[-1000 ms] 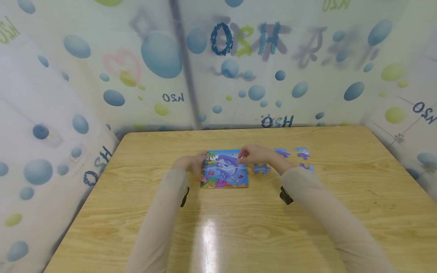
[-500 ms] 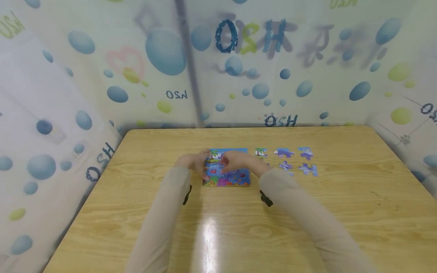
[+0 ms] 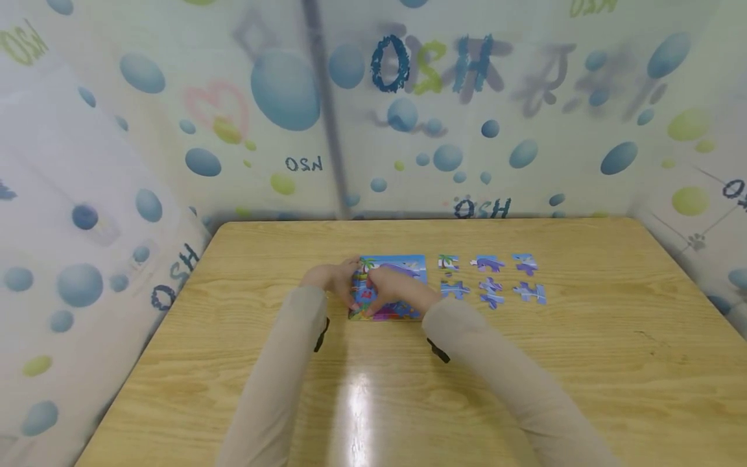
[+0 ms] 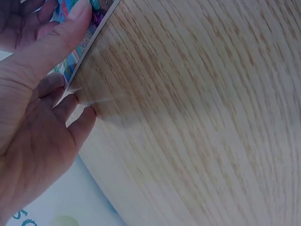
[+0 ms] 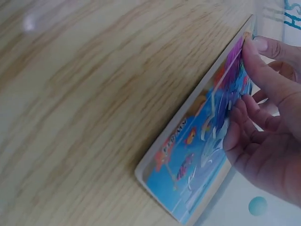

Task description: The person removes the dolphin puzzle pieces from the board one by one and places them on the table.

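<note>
A flat jigsaw puzzle (image 3: 412, 274) with a sea-and-dolphin picture lies in its pale-edged board on the table. My left hand (image 3: 336, 279) holds the left side of the puzzle. In the left wrist view, its thumb (image 4: 77, 12) lies over the picture and the other fingers are by the board's edge. My right hand (image 3: 393, 290) reaches across the puzzle to its left part. In the right wrist view, thumb and bent fingers (image 5: 240, 113) stand apart and touch the picture; no loose piece shows between them. That hand hides much of the picture.
Several loose puzzle pieces (image 3: 491, 293) lie in two rows right of the puzzle, including a palm tree piece (image 3: 448, 261). The wooden table (image 3: 385, 402) ends at a patterned wall cloth (image 3: 362, 143) at the back.
My right hand has moved left from the puzzle's upper right corner to its left part, and its fingers have spread from the thumb. My left hand keeps its place on the left side.
</note>
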`<state>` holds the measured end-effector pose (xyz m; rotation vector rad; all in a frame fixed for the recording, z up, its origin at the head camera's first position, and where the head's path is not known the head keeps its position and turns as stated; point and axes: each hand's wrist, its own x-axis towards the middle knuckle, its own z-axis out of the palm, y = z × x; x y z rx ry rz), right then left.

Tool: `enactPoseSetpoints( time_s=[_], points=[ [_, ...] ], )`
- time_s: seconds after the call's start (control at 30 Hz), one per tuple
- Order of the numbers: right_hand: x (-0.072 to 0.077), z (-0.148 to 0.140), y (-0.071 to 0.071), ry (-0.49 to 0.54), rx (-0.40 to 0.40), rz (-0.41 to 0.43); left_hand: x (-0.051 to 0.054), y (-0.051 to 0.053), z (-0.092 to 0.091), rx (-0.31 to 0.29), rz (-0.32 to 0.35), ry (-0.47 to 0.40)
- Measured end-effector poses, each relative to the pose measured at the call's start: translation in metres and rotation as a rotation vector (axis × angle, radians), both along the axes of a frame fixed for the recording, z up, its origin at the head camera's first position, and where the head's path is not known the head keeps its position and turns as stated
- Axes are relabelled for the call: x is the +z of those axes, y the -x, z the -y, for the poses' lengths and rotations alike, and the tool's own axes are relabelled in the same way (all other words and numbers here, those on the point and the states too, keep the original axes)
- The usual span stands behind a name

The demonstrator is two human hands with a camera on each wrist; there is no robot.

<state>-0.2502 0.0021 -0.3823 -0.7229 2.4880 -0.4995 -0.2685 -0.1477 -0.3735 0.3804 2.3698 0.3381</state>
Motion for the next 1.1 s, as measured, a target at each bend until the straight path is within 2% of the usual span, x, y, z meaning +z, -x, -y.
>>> enactPoseSetpoints(
  time_s=[0.17,0.37,0.53,0.77,1.1],
  points=[
    [-0.002,0.0,-0.001,0.027,-0.021,0.017,-0.002,0.0,0.0,-0.005,0.018,0.012],
    [-0.003,0.001,-0.001,0.083,-0.049,0.042,0.004,-0.006,-0.001,-0.01,0.028,0.068],
    [-0.001,0.003,-0.003,0.113,-0.073,0.074,0.007,-0.007,-0.001,-0.04,0.027,0.108],
    [0.002,0.002,-0.005,0.176,-0.078,0.074,0.005,-0.006,0.0,-0.043,0.044,0.101],
    [-0.002,-0.008,0.004,0.302,-0.155,0.198,0.003,-0.004,-0.002,-0.063,0.029,0.112]
  ],
)
